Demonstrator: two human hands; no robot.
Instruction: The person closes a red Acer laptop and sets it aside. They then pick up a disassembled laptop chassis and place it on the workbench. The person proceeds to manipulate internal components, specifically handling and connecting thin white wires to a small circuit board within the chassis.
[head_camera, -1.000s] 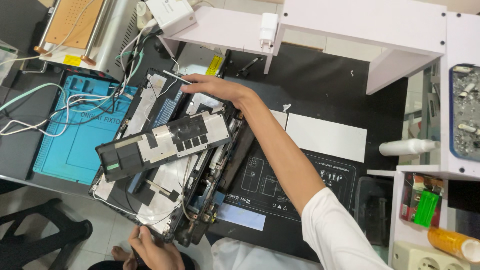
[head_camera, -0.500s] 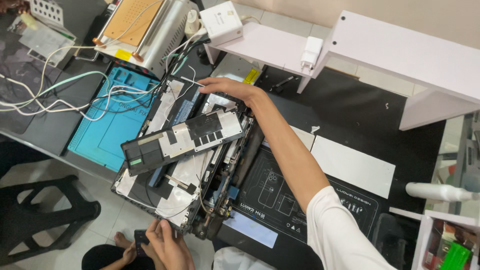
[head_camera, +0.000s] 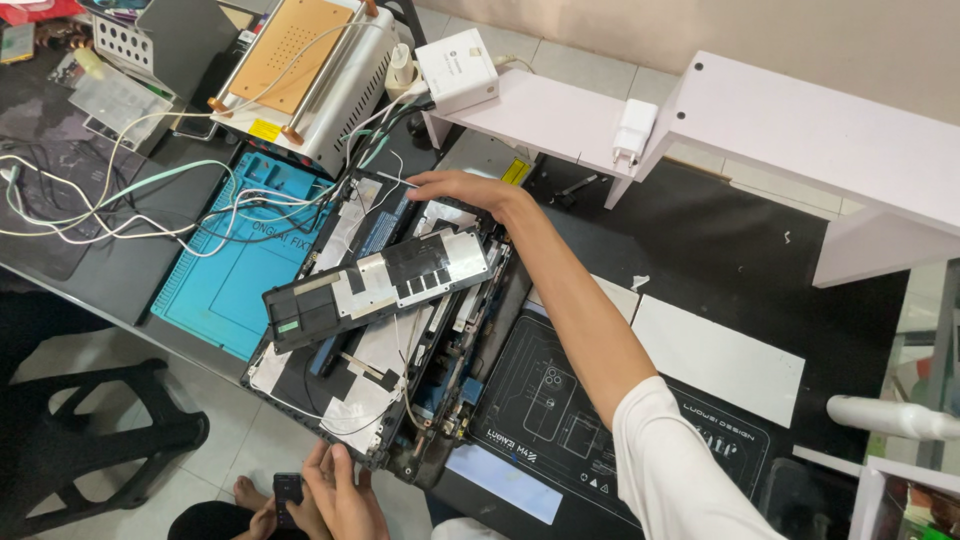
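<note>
Black bench under me: my right hand (head_camera: 455, 187) lies flat and unclenched on the far edge of the opened laptop chassis (head_camera: 390, 320), my left hand (head_camera: 340, 490) grasps its near corner. I judge it stiff but fragile; edges only, avoid the loose keyboard panel (head_camera: 380, 285).

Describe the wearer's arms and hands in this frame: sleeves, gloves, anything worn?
The right hand is bare, with no glove, ring or watch showing, and the forearm is uncovered up to a short white sleeve that starts above the elbow. The left hand at the bottom edge is also bare; its arm is out of frame, so no sleeve can be seen there.
</note>
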